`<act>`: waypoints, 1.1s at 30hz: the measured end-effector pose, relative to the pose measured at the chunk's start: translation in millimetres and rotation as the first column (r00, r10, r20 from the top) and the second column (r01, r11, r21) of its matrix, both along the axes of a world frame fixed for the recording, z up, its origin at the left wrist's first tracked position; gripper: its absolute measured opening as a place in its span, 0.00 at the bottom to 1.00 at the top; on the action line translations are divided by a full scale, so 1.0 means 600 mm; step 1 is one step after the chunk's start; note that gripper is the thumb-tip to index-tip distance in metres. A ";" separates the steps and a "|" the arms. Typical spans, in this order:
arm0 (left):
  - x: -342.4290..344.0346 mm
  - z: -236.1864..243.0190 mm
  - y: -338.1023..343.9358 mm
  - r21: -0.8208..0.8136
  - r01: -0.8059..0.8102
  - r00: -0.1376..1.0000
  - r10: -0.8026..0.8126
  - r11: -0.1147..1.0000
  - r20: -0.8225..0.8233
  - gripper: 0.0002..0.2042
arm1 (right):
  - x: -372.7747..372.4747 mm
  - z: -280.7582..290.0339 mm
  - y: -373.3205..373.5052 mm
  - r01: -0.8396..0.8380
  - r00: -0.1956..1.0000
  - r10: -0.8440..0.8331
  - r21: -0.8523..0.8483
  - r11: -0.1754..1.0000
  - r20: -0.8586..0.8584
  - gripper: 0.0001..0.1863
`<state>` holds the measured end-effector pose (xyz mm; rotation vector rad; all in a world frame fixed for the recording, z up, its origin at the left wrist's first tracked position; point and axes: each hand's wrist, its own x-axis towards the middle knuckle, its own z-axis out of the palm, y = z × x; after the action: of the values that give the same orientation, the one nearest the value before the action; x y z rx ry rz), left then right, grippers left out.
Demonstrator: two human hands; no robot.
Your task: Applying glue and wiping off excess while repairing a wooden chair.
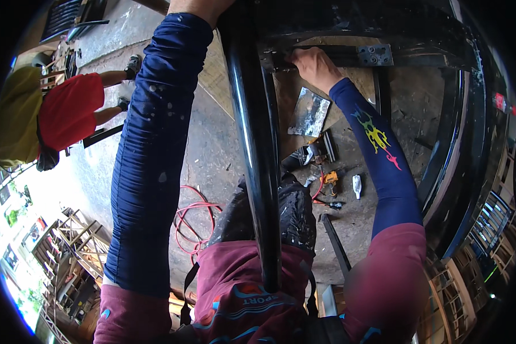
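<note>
A glossy black furniture frame fills the upper middle, with a long rounded bar [252, 143] coming down toward my chest. My right hand [316, 67] is closed at the black rail [418, 60] across the top, its fingers curled against the rail and their tips partly hidden. To the right of that hand, a grey metal plate with bolts [375, 55] is fixed on the rail. At the top edge, left of the bar, only the wrist end of my left hand [198, 7] shows; its fingers are out of view.
On the concrete floor lie a yellow power tool [330, 178], a white bottle [356, 187], a red hose [180, 221] and a worn, paint-marked sheet [309, 113]. A person in red shorts [71, 106] stands at the left. Wooden frames [77, 243] are piled at lower left.
</note>
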<state>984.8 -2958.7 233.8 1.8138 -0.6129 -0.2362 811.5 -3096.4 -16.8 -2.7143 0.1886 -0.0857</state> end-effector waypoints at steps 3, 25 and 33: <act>0.006 -0.002 0.003 0.010 -0.034 0.998 0.034 0.999 0.056 0.22 | 0.024 0.008 0.029 0.246 0.969 -0.242 0.271 0.931 -0.049 0.20; 0.017 -0.012 0.017 -0.272 0.159 0.985 -0.172 0.949 -0.023 0.27 | -0.022 0.007 0.005 0.099 0.956 -0.107 0.045 0.994 0.274 0.17; -0.001 0.007 0.003 -0.002 0.018 1.000 -0.018 1.000 -0.013 0.26 | -0.020 0.001 -0.033 -0.165 0.941 0.191 -0.114 0.980 0.280 0.19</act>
<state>984.2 -2957.0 237.9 1.8040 -0.6208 -0.2593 799.5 -3116.1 -16.4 -2.7513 -0.1518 -0.4457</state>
